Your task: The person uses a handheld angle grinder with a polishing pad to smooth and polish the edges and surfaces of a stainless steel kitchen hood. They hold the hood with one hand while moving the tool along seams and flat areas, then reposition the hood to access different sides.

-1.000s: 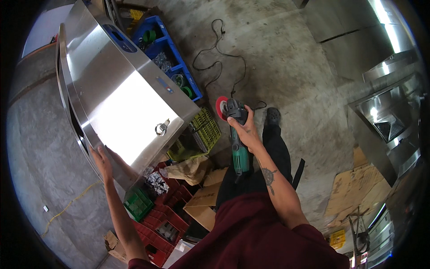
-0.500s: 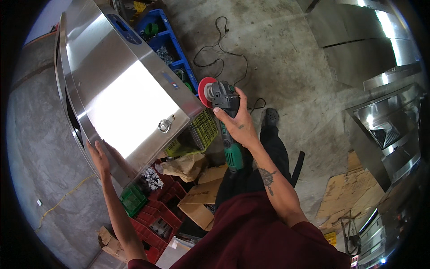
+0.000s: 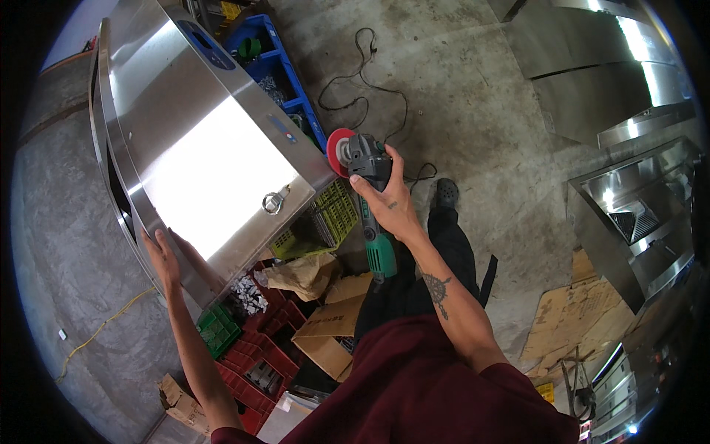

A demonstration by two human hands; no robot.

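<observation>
My right hand (image 3: 390,201) is wrapped round the head of a green and black angle grinder (image 3: 379,255). Its red disc (image 3: 339,152) stands on edge beside the near right corner of a large stainless steel cabinet (image 3: 137,103); whether they touch I cannot tell. A round metal ring latch (image 3: 273,201) sits on the cabinet's bright top face. At the cabinet's lower left edge rests my left hand (image 3: 162,259), its fingers stretched out flat along the steel, with nothing in it.
Blue bins (image 3: 274,52) with small parts stand beyond the cabinet. A black cord (image 3: 363,74) loops across the concrete floor. Below the cabinet are a yellow-green crate (image 3: 333,214), red crates (image 3: 255,351), a green basket (image 3: 216,331) and a cardboard box (image 3: 325,337). Steel hoods (image 3: 592,96) line the right.
The grinder has shifted very slightly to the left with my right hand, its green end tilting a little. My left hand stays against the cabinet edge.
</observation>
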